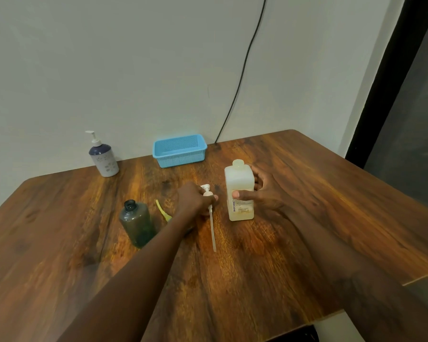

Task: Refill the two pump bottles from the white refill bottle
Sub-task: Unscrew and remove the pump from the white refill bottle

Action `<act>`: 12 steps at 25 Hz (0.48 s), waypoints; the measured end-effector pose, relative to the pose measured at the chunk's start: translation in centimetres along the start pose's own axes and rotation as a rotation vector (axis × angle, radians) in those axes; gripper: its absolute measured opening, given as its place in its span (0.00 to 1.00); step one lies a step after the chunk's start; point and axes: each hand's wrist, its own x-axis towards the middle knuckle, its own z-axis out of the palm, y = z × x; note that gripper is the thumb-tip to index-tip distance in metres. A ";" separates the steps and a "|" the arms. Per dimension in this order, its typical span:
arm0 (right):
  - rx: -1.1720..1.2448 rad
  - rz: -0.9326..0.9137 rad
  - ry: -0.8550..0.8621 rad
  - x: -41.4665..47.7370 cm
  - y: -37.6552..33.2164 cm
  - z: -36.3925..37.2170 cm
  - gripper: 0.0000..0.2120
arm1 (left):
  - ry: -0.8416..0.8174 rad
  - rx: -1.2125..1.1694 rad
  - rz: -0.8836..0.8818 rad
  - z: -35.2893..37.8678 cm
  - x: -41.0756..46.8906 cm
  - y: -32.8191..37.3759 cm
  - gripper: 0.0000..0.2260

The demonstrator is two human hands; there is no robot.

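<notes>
The white refill bottle (pixel 239 191) stands upright at the table's middle, and my right hand (pixel 262 193) grips its body, thumb across the label. Just left of it my left hand (pixel 193 199) holds a white pump head (pixel 207 191) whose long dip tube (pixel 212 230) points toward me, low over the table. A dark translucent bottle (pixel 137 224) stands open, without a pump, at the left. The other pump bottle (pixel 103 156), white with a dark blue top and its pump on, stands at the back left near the wall.
A blue plastic basket (pixel 179 150) sits at the back against the wall. A small yellow-green item (pixel 162 211) lies between the dark bottle and my left arm. A black cable (pixel 245 70) hangs down the wall. The table's right edge (pixel 381 193) runs close by.
</notes>
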 end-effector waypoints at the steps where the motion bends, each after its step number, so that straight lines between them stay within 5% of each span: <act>1: 0.026 0.020 -0.019 0.2 0.3 -0.3 0.37 | 0.006 0.009 0.009 0.1 0.1 -0.2 0.12; 12: -0.012 0.030 -0.095 0.3 -1.4 -1.4 0.63 | 0.202 0.150 0.314 -0.7 -1.0 -0.4 0.15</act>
